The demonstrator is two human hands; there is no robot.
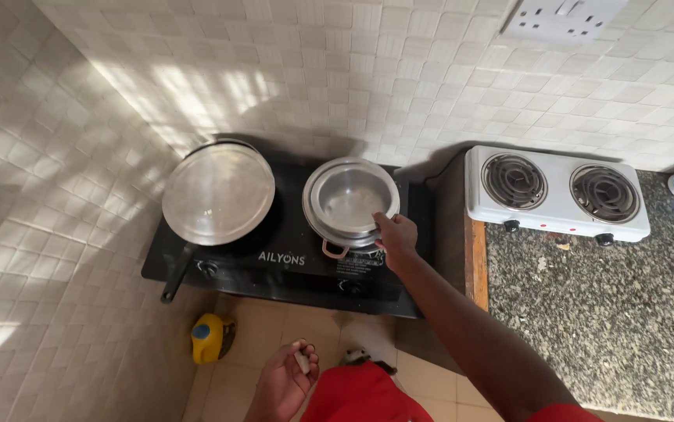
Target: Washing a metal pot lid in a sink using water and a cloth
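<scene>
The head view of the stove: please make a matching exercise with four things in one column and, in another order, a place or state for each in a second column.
Things:
1. right hand
2. left hand
3. pan with a flat lid
4. yellow bottle

Places or states:
A. on the floor below the black stove
B. on the left burner
C. touching the rim of the steel pot
D. holding a small pale thing, low in the picture

Pairs: 1-C, 2-D, 3-B, 4-A

left hand (286, 383): low, fingers curled | right hand (396, 238): arm outstretched, fingers pinching
</scene>
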